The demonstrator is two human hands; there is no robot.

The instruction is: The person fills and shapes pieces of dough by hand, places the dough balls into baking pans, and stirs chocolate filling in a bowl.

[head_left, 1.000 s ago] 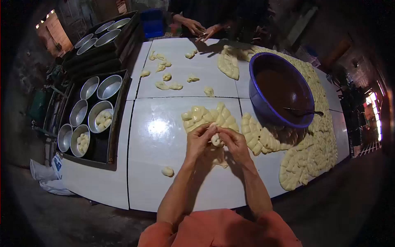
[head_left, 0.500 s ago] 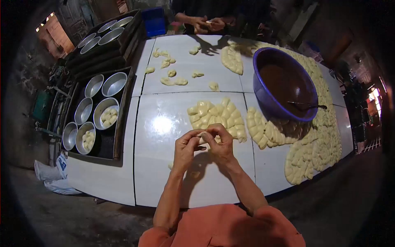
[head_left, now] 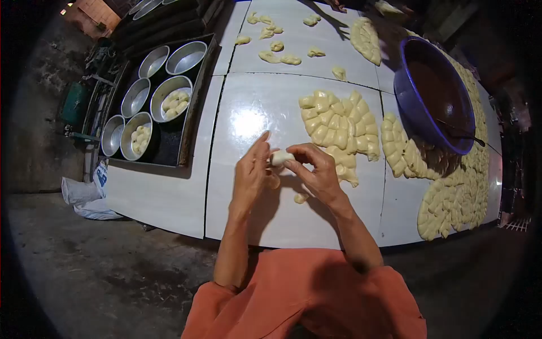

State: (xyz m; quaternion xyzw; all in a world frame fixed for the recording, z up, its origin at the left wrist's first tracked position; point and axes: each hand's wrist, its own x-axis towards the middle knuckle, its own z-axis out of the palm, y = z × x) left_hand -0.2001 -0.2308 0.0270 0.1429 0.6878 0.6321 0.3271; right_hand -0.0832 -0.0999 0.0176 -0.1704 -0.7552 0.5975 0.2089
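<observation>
A small dough ball (head_left: 280,158) sits between the two hands just below the centre of the frame, raised over the white tabletop (head_left: 243,99). The right hand (head_left: 319,171) has it pinched between thumb and forefinger at its right end, so the piece juts from that grip toward the left of the frame. Its long axis (it is more a stubby oval than a true round) runs roughly across the picture, from one hand to the other. The left hand (head_left: 250,171) stands at the opposite end, fingers extended and pointing up the frame, not closed round the dough; whether its fingers press on that end cannot be told. The right hand is thus the nearer one, its fingertips plainly on the dough.

Beneath, a dough scrap (head_left: 301,198) lies on the table between the forearms. Above and right of the right hand is a scored dough slab (head_left: 339,121), with a ragged dough flap (head_left: 343,165) at its lower edge. Farther right stands a purple basin (head_left: 407,110) of brown filling (head_left: 435,90). At the upper left, a dark tray (head_left: 199,101) carries round metal tins, two of them holding dough pieces (head_left: 176,103).
</observation>
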